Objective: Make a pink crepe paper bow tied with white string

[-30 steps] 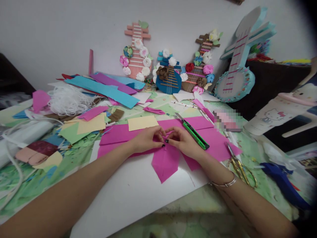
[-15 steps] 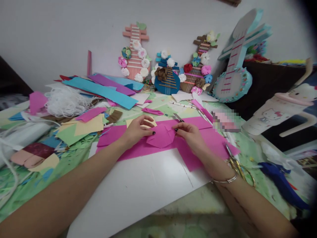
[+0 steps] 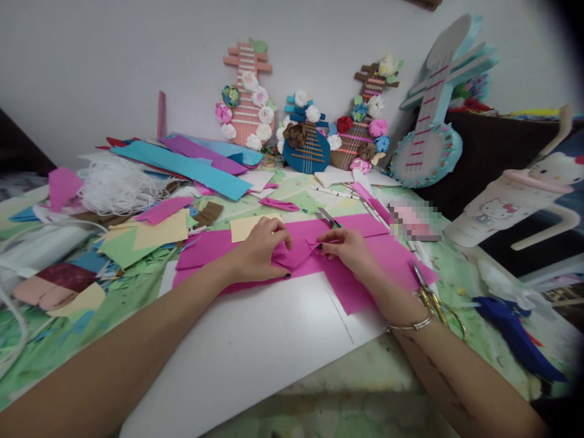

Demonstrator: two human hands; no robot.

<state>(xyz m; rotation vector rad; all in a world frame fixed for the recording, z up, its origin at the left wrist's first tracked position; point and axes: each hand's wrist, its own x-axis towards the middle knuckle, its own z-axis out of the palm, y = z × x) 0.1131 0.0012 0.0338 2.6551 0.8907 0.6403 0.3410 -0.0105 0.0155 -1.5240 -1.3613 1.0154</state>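
Note:
A folded piece of magenta foam (image 3: 298,252) lies on larger magenta sheets (image 3: 374,255) over a white board (image 3: 255,340). My left hand (image 3: 260,249) has its fingers curled on the piece's left side, pressing it down. My right hand (image 3: 344,248) pinches its right edge. A green utility knife (image 3: 329,218) shows partly behind my right hand. A cream paper rectangle (image 3: 241,226) lies just beyond my left hand.
Gold-handled scissors (image 3: 431,295) lie by my right wrist. Coloured foam scraps (image 3: 150,234) and white string (image 3: 116,185) fill the left. Foam lute models with paper flowers (image 3: 305,137) lean on the wall. A blue glue gun (image 3: 513,331) sits at the right.
The pointed magenta flap that hung toward me has been folded up and away onto the sheets. Both hands moved with it and now press the folded piece.

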